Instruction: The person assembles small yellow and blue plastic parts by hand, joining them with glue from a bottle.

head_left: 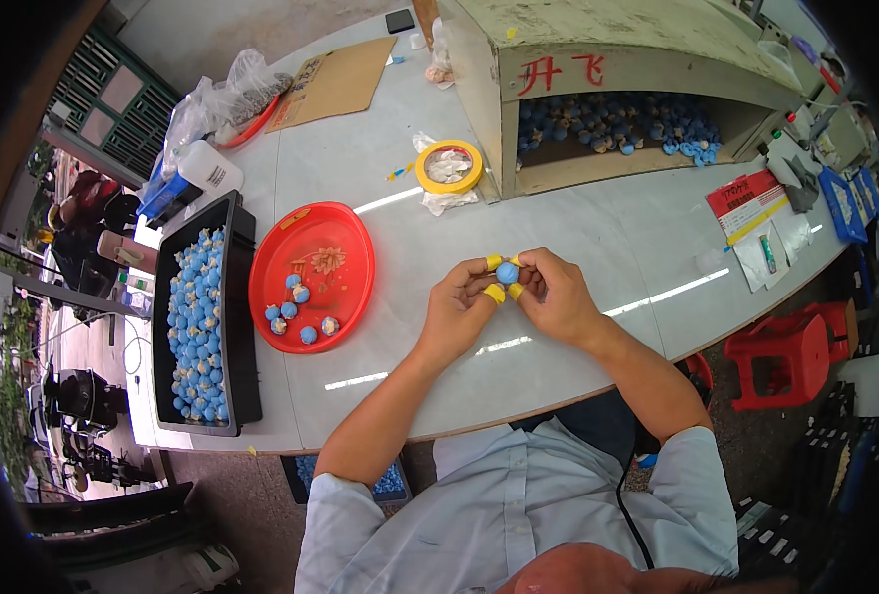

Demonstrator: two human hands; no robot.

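Observation:
Over the middle of the table, my left hand (451, 309) and my right hand (562, 299) meet around a small blue ball (508, 272). Thumbs and forefingers of both hands pinch it from either side. Yellow tape wraps those fingertips. What detail the ball has underneath is hidden by the fingers. To the left, a round red plastic tray (348, 247) holds several similar blue balls (309, 335), some with pale, cream-coloured parts showing. Beside the tray, a long black bin (245, 346) is heaped with more of these blue-and-cream balls (198, 317).
A wooden cabinet (647, 59) at the back right has blue pieces (598, 124) inside. Near it lies a yellow tape roll (473, 178). Cardboard (335, 84), plastic bags (202, 114) and a white jug (209, 170) are at the back left. Red-and-white papers (751, 208) lie right.

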